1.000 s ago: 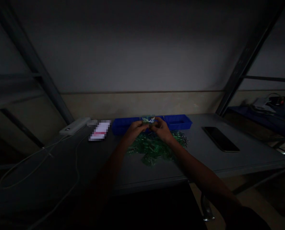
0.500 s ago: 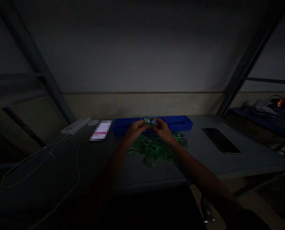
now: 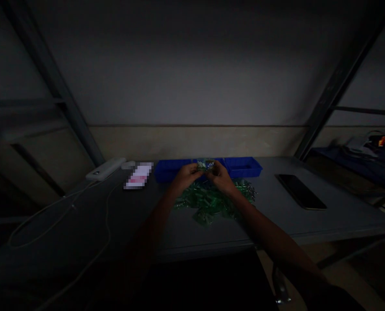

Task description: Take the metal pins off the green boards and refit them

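Between my two hands is a small clear greenish plastic packet (image 3: 205,164) with shiny bits inside; the dim light hides what they are. My left hand (image 3: 187,176) pinches its left side, and my right hand (image 3: 220,178) grips the right side. Both hands are raised over a heap of green plastic packets (image 3: 208,201) lying on the grey table. Behind the hands stand blue bins in a row, a left bin (image 3: 166,170) and a right bin (image 3: 243,167), with the middle one mostly hidden by my hands and the packet.
On the left lie a phone with a lit screen (image 3: 138,176), a white power bank (image 3: 105,169) and a loose white cable (image 3: 107,216). A dark phone (image 3: 301,191) rests on the right of the grey table (image 3: 270,216). Metal posts rise at both sides.
The packet stays between both hands and has turned slightly, now looking flatter. The whole view has shifted a little; the heap, bins and phones lie as before.
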Motion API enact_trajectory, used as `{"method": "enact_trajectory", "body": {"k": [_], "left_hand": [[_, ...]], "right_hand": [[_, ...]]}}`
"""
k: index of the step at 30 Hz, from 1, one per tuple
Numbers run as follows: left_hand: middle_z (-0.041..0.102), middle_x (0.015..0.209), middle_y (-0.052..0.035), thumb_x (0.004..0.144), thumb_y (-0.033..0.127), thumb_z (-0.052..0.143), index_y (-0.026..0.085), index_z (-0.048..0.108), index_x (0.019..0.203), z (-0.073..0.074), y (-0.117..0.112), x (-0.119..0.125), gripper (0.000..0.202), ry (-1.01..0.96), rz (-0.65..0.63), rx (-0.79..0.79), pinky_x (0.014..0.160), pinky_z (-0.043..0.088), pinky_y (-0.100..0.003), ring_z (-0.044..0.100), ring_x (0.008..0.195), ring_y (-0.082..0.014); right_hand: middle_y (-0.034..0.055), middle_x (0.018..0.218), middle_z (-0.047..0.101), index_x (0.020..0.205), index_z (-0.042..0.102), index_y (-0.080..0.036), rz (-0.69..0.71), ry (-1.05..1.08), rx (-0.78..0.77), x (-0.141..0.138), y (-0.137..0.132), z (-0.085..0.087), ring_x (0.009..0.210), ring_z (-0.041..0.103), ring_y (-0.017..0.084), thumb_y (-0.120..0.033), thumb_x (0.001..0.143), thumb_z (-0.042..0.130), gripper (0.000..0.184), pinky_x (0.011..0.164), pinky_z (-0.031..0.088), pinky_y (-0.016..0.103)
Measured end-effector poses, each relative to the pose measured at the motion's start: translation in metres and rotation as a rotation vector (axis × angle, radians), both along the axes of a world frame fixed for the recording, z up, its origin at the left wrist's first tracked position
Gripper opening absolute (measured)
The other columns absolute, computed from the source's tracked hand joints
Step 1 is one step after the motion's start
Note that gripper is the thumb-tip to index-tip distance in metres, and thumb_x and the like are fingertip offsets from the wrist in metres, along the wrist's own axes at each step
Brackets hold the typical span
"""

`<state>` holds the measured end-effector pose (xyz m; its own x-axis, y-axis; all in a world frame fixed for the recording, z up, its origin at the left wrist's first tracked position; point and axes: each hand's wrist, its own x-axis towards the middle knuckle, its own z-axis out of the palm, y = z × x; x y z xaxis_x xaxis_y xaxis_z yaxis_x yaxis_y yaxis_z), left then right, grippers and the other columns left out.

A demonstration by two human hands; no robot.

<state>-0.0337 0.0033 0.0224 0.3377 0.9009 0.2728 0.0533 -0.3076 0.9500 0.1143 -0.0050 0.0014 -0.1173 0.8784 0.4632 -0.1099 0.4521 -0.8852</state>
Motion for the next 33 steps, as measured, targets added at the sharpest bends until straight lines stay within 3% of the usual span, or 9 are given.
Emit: {"method": "enact_trajectory", "body": {"k": [13,18,21,24,26,29,33], "left_hand": [[0.070,0.094,-0.0083,0.066,0.017,0.067,0.013,0.063,0.092,-0.0028,0.0037,-0.0023,0.027,-0.020,-0.030,-0.003,0.083,0.046,-0.033,0.063,0.089,-0.0206],[0.069,0.088,-0.0054,0.065,0.011,0.066,0.014,0.061,0.089,-0.0043,0.0070,-0.0009,0.025,-0.026,0.052,0.038,0.080,0.046,-0.030,0.063,0.084,-0.0174],[0.067,0.080,-0.0022,0.064,0.008,0.065,0.015,0.061,0.083,-0.0056,0.0078,-0.0009,0.021,-0.051,0.174,0.055,0.078,0.046,-0.028,0.062,0.079,-0.0160],[0.064,0.069,-0.0005,0.066,0.006,0.060,0.014,0.062,0.077,-0.0043,0.0053,-0.0002,0.014,-0.113,0.255,-0.073,0.072,0.047,-0.027,0.060,0.067,-0.0139],[0.063,0.064,-0.0018,0.073,0.010,0.054,0.014,0.061,0.072,-0.0015,0.0025,0.0008,0.008,-0.211,0.196,-0.257,0.068,0.047,-0.027,0.060,0.062,-0.0133],[0.064,0.065,-0.0045,0.081,0.024,0.050,0.013,0.061,0.072,0.0030,-0.0006,0.0018,0.018,-0.388,0.098,-0.476,0.067,0.049,-0.028,0.060,0.062,-0.0139],[0.066,0.074,-0.0051,0.073,0.029,0.063,0.013,0.063,0.077,0.0023,0.0007,-0.0007,0.017,-0.424,0.082,-0.458,0.067,0.050,-0.026,0.060,0.068,-0.0132]], "right_hand": [[-0.0005,0.079,0.060,0.094,0.055,-0.017,-0.089,-0.127,0.058,-0.0006,0.0003,-0.0029,0.074,0.055,0.015,-0.021,0.067,0.055,0.028,0.074,0.045,0.029],[0.0016,0.080,0.058,0.091,0.063,-0.018,-0.236,-0.223,0.122,0.0034,-0.0002,0.0004,0.076,0.053,0.016,-0.027,0.073,0.056,0.022,0.075,0.044,0.031],[0.0036,0.084,0.054,0.090,0.068,-0.020,-0.342,-0.291,0.210,0.0056,-0.0025,0.0025,0.080,0.051,0.017,-0.027,0.075,0.057,0.020,0.073,0.044,0.031],[0.0037,0.083,0.048,0.090,0.071,-0.024,-0.376,-0.368,0.335,0.0056,-0.0046,0.0028,0.082,0.048,0.017,-0.020,0.077,0.055,0.022,0.074,0.044,0.032],[0.0034,0.082,0.045,0.091,0.072,-0.026,-0.383,-0.416,0.414,0.0053,-0.0045,0.0017,0.081,0.047,0.017,-0.015,0.075,0.054,0.026,0.076,0.044,0.032],[0.0035,0.085,0.044,0.094,0.071,-0.026,-0.376,-0.474,0.459,0.0061,-0.0028,-0.0009,0.082,0.047,0.016,-0.011,0.075,0.053,0.031,0.077,0.044,0.032],[0.0047,0.089,0.044,0.098,0.070,-0.025,-0.334,-0.565,0.454,0.0074,-0.0033,-0.0015,0.085,0.048,0.017,-0.007,0.074,0.052,0.036,0.080,0.044,0.033]]}}
